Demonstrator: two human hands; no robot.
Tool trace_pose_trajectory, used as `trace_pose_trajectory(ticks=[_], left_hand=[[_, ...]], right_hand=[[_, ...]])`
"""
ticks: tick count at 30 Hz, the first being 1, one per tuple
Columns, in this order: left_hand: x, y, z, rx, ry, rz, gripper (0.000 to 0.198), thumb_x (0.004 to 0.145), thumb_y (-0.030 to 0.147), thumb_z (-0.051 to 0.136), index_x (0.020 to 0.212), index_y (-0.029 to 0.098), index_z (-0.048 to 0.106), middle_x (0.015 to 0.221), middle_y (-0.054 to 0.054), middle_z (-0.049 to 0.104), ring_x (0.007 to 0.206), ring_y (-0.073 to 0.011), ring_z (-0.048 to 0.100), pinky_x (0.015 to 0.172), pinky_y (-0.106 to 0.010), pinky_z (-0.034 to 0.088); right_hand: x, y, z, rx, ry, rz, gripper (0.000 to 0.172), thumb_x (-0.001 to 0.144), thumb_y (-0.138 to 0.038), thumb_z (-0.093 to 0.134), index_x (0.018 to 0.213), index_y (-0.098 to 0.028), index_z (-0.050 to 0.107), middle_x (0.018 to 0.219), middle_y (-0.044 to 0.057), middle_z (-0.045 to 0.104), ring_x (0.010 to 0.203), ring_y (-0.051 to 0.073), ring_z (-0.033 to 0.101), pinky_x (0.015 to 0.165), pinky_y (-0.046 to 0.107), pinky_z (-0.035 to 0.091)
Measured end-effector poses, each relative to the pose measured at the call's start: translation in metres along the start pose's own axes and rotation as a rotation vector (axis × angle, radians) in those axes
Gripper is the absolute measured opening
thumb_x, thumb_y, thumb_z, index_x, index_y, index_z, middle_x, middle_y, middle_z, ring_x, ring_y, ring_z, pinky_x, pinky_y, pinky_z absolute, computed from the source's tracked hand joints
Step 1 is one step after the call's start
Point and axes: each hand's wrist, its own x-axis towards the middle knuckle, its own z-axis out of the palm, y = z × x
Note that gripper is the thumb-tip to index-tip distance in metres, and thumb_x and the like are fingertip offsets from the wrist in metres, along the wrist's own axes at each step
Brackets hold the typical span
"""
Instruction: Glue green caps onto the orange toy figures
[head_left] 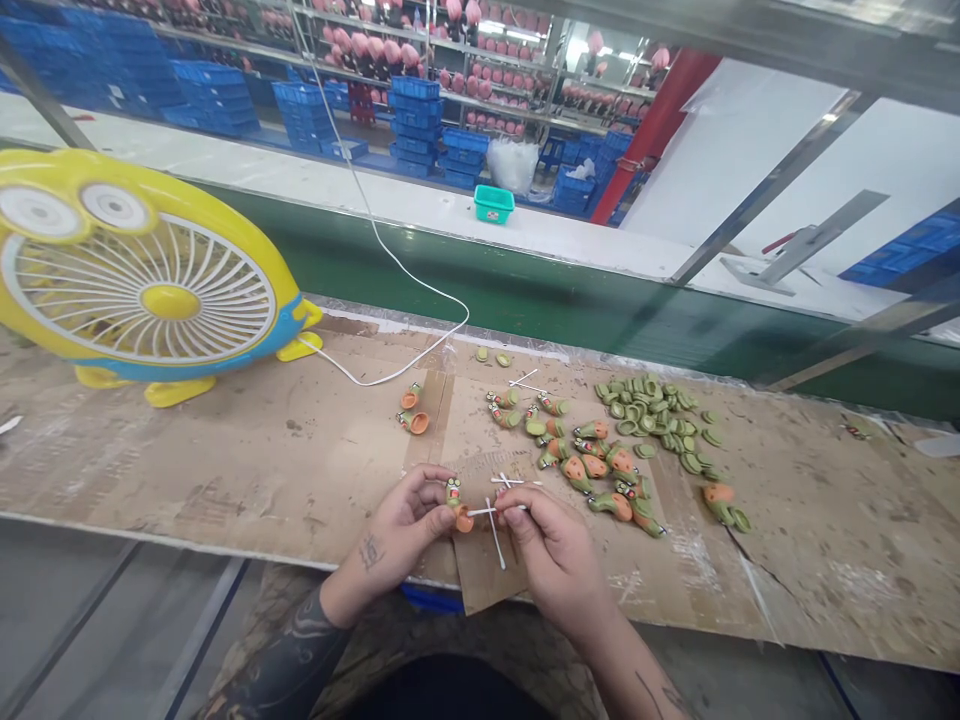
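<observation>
Between the fingers of my left hand (411,522) is a small green and orange toy figure (454,493), its round orange end turned toward my right hand. My right hand (553,548) pinches a white cotton swab (484,512), whose left tip meets or nearly meets that orange end. Beneath it, a loose cotton swab (496,540) lies on the cardboard, and more swabs (517,481) lie just beyond. Several similar toy figures (592,467) are grouped to the right of my hands. Two figures with hollow orange ends (414,423) lie beyond my left hand.
A pile of small green oval pieces (652,408) sits at the right on the cardboard-covered table (300,470). A yellow fan (171,300) stands at the left, its white cable (409,272) running across the back. A teal bin (494,204) rests on the white ledge behind.
</observation>
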Motion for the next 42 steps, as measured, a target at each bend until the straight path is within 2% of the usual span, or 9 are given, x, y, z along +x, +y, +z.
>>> trace_pose_trajectory(ticks=[7,15,19,23,28,31,37,42], left_hand=[[0.002,0.004,0.000,-0.021,0.016,-0.041,0.056,0.076,0.046,0.092,0.112,0.016,0.061,0.077,0.000,0.074,0.067,-0.0121,0.067,0.062,-0.023,0.054],[0.000,0.008,0.003,-0.072,0.000,-0.031,0.052,0.078,0.041,0.091,0.112,0.017,0.059,0.079,0.000,0.073,0.070,-0.0111,0.067,0.064,-0.021,0.053],[0.001,0.005,0.000,-0.097,-0.001,0.016,0.047,0.078,0.035,0.092,0.106,0.020,0.056,0.088,-0.001,0.075,0.074,-0.0112,0.067,0.066,-0.022,0.052],[0.003,0.002,-0.004,-0.106,0.023,0.072,0.046,0.076,0.026,0.093,0.099,0.021,0.054,0.102,-0.005,0.078,0.083,-0.0111,0.067,0.073,-0.021,0.051],[0.003,0.001,-0.005,-0.106,0.029,0.077,0.043,0.075,0.024,0.094,0.103,0.020,0.062,0.104,-0.006,0.078,0.088,-0.0122,0.069,0.078,-0.022,0.052],[0.002,0.001,-0.005,-0.100,0.028,0.070,0.041,0.075,0.022,0.094,0.106,0.019,0.067,0.103,-0.006,0.078,0.090,-0.0127,0.069,0.081,-0.023,0.054],[0.003,-0.001,-0.006,-0.081,0.012,0.081,0.041,0.072,0.019,0.095,0.106,0.021,0.072,0.104,-0.005,0.076,0.094,-0.0137,0.069,0.078,-0.021,0.056],[0.004,-0.003,-0.007,-0.056,-0.009,0.095,0.037,0.072,0.017,0.094,0.103,0.021,0.074,0.106,-0.005,0.075,0.099,-0.0164,0.069,0.081,-0.024,0.058]], right_hand=[[0.000,0.001,-0.003,0.023,-0.032,-0.109,0.018,0.105,-0.019,0.051,0.102,-0.026,0.067,0.091,0.001,0.071,0.086,0.016,0.068,0.078,0.027,0.051],[-0.002,0.002,-0.005,0.037,0.022,-0.043,0.017,0.105,-0.022,0.052,0.101,-0.026,0.067,0.089,0.000,0.071,0.086,0.016,0.069,0.078,0.026,0.053],[0.001,0.009,-0.014,-0.159,0.128,0.039,0.020,0.106,-0.027,0.050,0.096,-0.024,0.067,0.086,0.001,0.071,0.079,0.017,0.067,0.072,0.027,0.051],[0.004,0.021,-0.017,-0.288,0.072,0.056,0.018,0.102,-0.022,0.052,0.092,-0.022,0.067,0.085,0.003,0.073,0.081,0.020,0.068,0.074,0.031,0.048],[0.003,0.027,-0.013,-0.320,-0.008,0.053,0.018,0.098,-0.017,0.053,0.091,-0.022,0.070,0.090,0.004,0.075,0.086,0.023,0.069,0.078,0.033,0.049],[0.002,0.024,-0.015,-0.292,0.004,0.050,0.018,0.100,-0.020,0.053,0.092,-0.023,0.070,0.088,0.003,0.075,0.084,0.022,0.069,0.076,0.032,0.050],[-0.001,0.005,-0.011,-0.124,0.124,0.054,0.018,0.105,-0.026,0.052,0.101,-0.025,0.070,0.091,0.001,0.076,0.083,0.017,0.072,0.075,0.026,0.055],[0.001,-0.013,0.003,-0.023,0.077,-0.091,0.016,0.101,-0.017,0.057,0.106,-0.024,0.071,0.096,0.002,0.077,0.089,0.017,0.073,0.080,0.026,0.056]])
